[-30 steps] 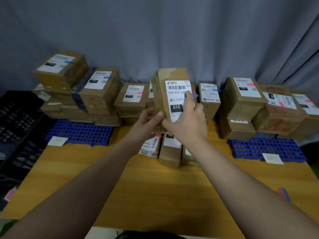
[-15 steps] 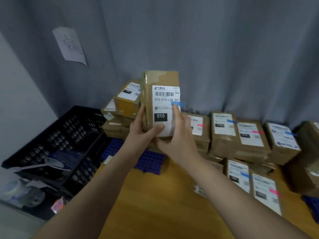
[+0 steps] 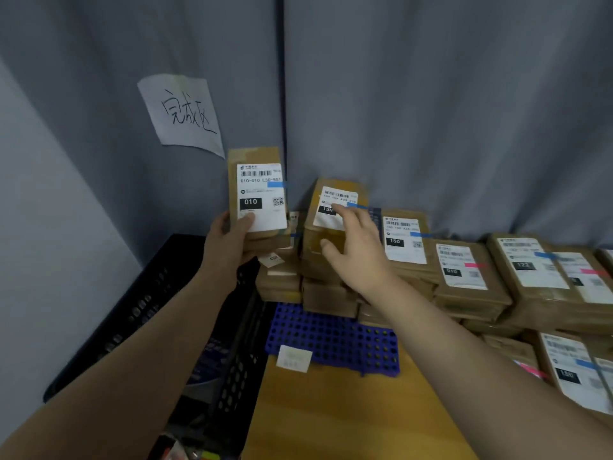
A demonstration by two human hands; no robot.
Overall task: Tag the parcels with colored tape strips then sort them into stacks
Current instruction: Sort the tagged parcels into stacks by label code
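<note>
My left hand (image 3: 229, 242) grips the bottom of an upright brown parcel (image 3: 257, 197) with a white "010" label and a blue tape strip on its right edge. My right hand (image 3: 355, 240) has let go of it and reaches, fingers spread, over the top parcel (image 3: 333, 207) of the left stack, which bears a "15H" label and blue tape. Whether the fingers touch that parcel I cannot tell. The stack stands on a blue perforated mat (image 3: 331, 340). More labelled parcels with blue or pink strips, such as the "150" one (image 3: 403, 240), line the back to the right.
A black plastic crate (image 3: 156, 313) sits left of the wooden table (image 3: 348, 416). A handwritten paper sign (image 3: 182, 112) hangs on the grey curtain behind. A small white card (image 3: 293, 358) lies on the mat's front edge. Parcels fill the right side.
The view has swung left. My right hand released the "010" parcel and moved right over the left stack. My left hand alone now holds the parcel up.
</note>
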